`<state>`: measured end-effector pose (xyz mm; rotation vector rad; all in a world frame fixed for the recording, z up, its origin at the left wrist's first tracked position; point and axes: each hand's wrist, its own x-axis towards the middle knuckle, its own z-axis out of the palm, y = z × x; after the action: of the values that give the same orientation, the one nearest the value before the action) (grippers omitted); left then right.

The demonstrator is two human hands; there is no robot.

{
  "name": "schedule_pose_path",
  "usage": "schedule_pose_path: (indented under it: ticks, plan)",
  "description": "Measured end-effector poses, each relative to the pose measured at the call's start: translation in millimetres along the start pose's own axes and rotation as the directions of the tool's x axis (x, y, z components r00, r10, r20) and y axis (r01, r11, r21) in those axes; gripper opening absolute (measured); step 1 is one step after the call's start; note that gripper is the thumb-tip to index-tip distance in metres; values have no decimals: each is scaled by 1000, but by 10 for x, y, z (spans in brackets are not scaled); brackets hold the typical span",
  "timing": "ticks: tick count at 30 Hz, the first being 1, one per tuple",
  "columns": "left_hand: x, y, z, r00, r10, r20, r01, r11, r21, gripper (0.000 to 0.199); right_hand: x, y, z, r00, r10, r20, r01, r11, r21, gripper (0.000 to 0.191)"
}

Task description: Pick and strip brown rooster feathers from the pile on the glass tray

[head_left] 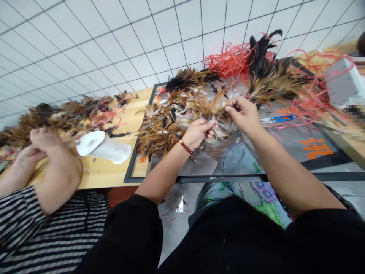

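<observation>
My left hand [199, 133], with a dark red bead bracelet [186, 147] at the wrist, is closed with thumb and fingers pinched on feathers. To its right my right hand [243, 113] also pinches, thumb against forefinger, at a brown feather [219, 110] by the same spot. Just beyond and left of both hands lies a loose pile of brown feathers [159, 129] with pale fluffy bases. The fine ends between my fingers are too small to make out fully.
A black-framed glass panel [182, 167] lies on the wooden table [108, 171]. Blue thread snips [281, 118], tangled pink ribbon [228, 61] and a bundle of feathers [273, 83] are at the right. A white spool [105, 148] stands left, beside a co-worker's hands [42, 142].
</observation>
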<state>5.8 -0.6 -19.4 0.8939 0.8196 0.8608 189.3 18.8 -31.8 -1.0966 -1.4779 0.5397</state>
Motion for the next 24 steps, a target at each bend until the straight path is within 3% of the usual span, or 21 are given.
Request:
schedule_pose_path:
  ticks: [5,8,10,13,17,21,24]
  plan:
    - [10,35,10,988,50,-149,-56,998,-34,18,72,121,-18,991,10,-130,-1,998,70,19]
    - [27,69,-3,927,151,-343,-184,981,-64,14,80,112,-27,994,10,-112,3,993,114,22]
    - [33,89,-14,887,208,-411,-255,965,-61,14,64,76,-22,997,1,-77,9,993,118,23]
    - [21,97,-9,909,218,-356,-244,969,-30,17,15,-2,2,999,-43,2,42,994,96,20]
    - [-9,72,17,972,99,-211,-101,995,-1,22,-54,-107,27,985,-122,120,120,992,25,13]
    - [-22,54,24,992,-14,-127,16,1000,10,26,-81,-139,36,965,-158,209,170,985,-42,13]
    - [-26,58,30,994,-55,-97,56,998,9,27,-61,-68,56,984,-135,119,146,985,-94,8]
